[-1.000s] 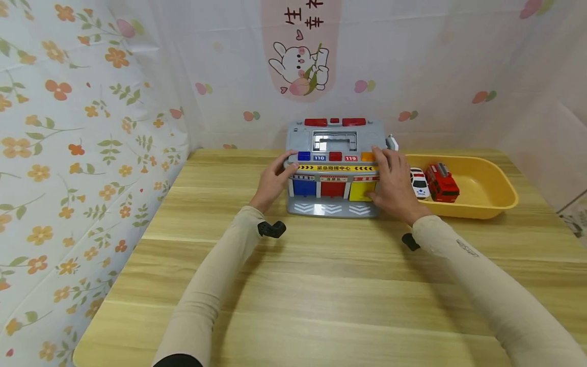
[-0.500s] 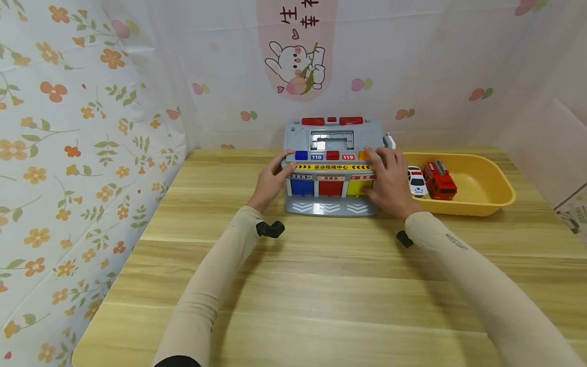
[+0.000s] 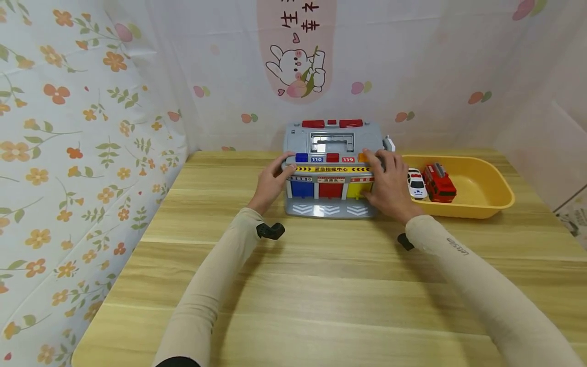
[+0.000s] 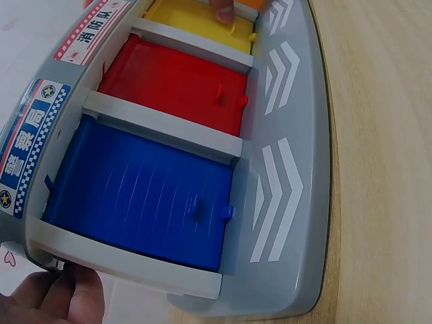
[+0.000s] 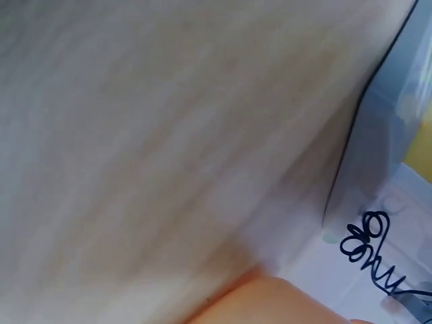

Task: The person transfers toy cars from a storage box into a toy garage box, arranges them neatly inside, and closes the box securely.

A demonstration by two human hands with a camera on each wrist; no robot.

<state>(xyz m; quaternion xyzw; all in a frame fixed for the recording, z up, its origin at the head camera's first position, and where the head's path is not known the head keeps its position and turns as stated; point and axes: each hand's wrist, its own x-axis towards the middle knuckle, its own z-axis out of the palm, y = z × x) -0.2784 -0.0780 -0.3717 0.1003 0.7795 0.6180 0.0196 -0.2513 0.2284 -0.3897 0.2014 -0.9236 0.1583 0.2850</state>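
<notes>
A grey toy garage [image 3: 332,210] stands upright at the back of the table, with a blue door [image 4: 145,192], a red door [image 4: 179,84] and a yellow door [image 4: 202,25] along its front. My left hand [image 3: 269,184] grips its left end, thumb on the front edge; the left wrist view shows curled fingers beneath that corner. At the right end, my right hand [image 3: 391,186] holds the garage, with fingertips on top by the orange button [image 3: 363,157] and the thumb at the yellow door. All three doors appear closed. Blur fills much of the right wrist view.
Touching distance from my right hand, a yellow bin [image 3: 481,204] holds a white toy police car [image 3: 416,184] and a red toy fire truck [image 3: 440,183]. A patterned curtain [image 3: 220,61] hangs close behind the garage. Wooden tabletop [image 3: 321,285] extends in front.
My right hand has shifted slightly left across the garage, covering more of the orange button. The left hand keeps its hold, and the garage stays in place.
</notes>
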